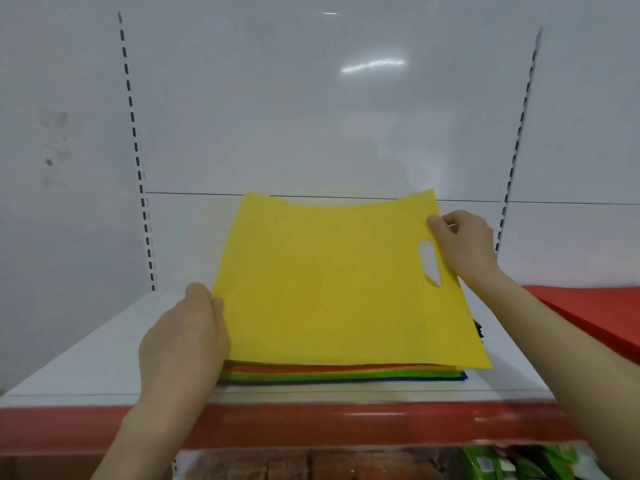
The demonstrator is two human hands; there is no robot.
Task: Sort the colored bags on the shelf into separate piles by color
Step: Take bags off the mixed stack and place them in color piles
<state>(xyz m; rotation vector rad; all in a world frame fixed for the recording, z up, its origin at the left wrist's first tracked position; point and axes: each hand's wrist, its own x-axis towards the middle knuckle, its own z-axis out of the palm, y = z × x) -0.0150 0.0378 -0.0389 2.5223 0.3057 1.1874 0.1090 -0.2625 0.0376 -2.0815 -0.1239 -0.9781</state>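
Gripping 1 yellow bag (329,282) over 1 stack (329,374): left hand (183,337), right hand (465,244); 1 red pile (595,313).

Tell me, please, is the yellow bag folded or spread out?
Spread out: the yellow bag covers the pile as one sheet, left hand and right hand holding opposite edges.

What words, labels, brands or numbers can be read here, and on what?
No text is readable.
green packages at the bottom right: white label, too blurred to read.
yellow bag, red pile, red shelf edge: no print visible.
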